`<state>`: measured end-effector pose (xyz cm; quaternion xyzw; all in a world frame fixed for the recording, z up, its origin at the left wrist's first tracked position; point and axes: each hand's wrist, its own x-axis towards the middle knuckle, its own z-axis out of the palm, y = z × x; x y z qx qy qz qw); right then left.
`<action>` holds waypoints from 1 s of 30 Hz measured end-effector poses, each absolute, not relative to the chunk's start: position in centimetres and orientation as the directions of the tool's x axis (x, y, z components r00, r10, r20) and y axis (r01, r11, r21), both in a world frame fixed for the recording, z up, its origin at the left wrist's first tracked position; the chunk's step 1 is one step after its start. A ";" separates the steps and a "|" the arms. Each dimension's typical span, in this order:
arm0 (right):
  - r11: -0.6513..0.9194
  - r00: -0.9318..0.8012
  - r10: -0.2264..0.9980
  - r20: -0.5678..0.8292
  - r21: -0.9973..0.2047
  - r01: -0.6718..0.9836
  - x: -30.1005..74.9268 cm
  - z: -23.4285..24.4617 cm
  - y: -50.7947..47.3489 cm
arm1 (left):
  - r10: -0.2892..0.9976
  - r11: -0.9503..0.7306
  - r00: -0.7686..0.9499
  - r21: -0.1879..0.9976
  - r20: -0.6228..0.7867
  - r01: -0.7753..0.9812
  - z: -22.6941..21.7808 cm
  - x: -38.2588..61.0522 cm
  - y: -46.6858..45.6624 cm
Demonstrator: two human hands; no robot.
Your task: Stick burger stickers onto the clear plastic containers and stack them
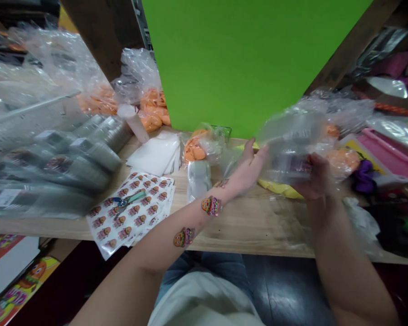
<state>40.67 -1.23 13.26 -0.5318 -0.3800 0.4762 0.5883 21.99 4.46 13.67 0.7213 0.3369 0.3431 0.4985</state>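
Head view, left hand (pixel 249 165) spread, right hand (pixel 318 179) curled, clear plastic bag (pixel 289 151) between them

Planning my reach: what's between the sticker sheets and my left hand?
In the head view, a white plastic item stands there, beside your stickered left forearm.

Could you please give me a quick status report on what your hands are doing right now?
Left hand against the edge, right hand gripping a clear plastic bag. Bag held above yellow plastic on the wooden table.
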 end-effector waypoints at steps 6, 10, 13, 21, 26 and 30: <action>-0.159 0.285 0.925 -0.253 -0.936 -0.315 43.2 9.3 -5.4 | 0.581 -0.786 0.791 0.385 0.192 0.484 7.5 20.3 5.2; -0.341 0.137 0.907 -0.398 -0.886 -0.314 42.0 7.0 -6.4 | 0.514 -0.853 0.842 0.206 0.164 0.481 7.2 17.7 5.9; -0.406 0.040 0.898 -0.437 -0.862 -0.302 40.3 5.3 -5.3 | 0.462 -0.884 0.874 0.152 0.149 0.441 7.7 15.7 6.1; -0.342 0.145 0.916 -0.373 -0.918 -0.202 36.9 2.4 1.5 | 0.474 -0.868 0.876 0.215 0.094 0.447 7.6 13.4 7.7; -0.235 0.269 0.937 -0.222 -0.972 0.019 36.1 3.8 2.1 | 0.526 -0.835 0.843 0.257 0.111 0.487 7.7 13.1 7.1; -0.182 0.467 0.883 -0.036 -0.945 0.271 34.5 4.3 -1.5 | 0.623 -0.755 0.741 0.440 0.249 0.487 8.3 13.1 6.6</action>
